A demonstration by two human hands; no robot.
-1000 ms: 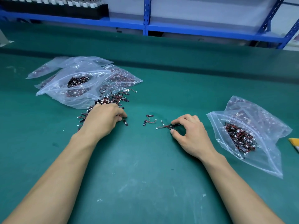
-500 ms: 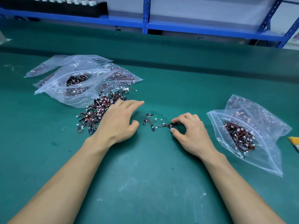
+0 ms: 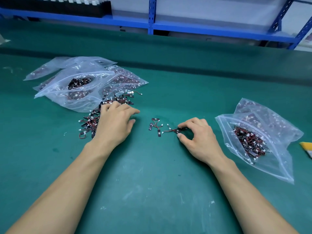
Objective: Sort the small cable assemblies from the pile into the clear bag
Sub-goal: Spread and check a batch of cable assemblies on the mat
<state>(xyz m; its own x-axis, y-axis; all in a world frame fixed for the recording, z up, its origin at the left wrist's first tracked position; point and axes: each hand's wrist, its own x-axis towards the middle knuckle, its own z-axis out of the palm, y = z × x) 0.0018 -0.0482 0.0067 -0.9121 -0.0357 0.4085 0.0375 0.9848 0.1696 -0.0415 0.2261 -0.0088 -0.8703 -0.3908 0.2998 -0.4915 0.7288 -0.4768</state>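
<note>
left hand (image 3: 114, 122) open on pile (image 3: 88, 124), right hand (image 3: 199, 137) pinching cable assembly (image 3: 174, 130), clear bag (image 3: 276, 166) just right

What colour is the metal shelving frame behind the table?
The metal shelving frame is blue; head view.

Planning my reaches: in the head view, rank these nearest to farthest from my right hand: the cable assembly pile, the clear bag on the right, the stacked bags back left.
1. Clear bag, just right of the right hand.
2. Cable assembly pile, left, partly under the left hand.
3. Stacked bags, back left, beyond the pile.
</note>
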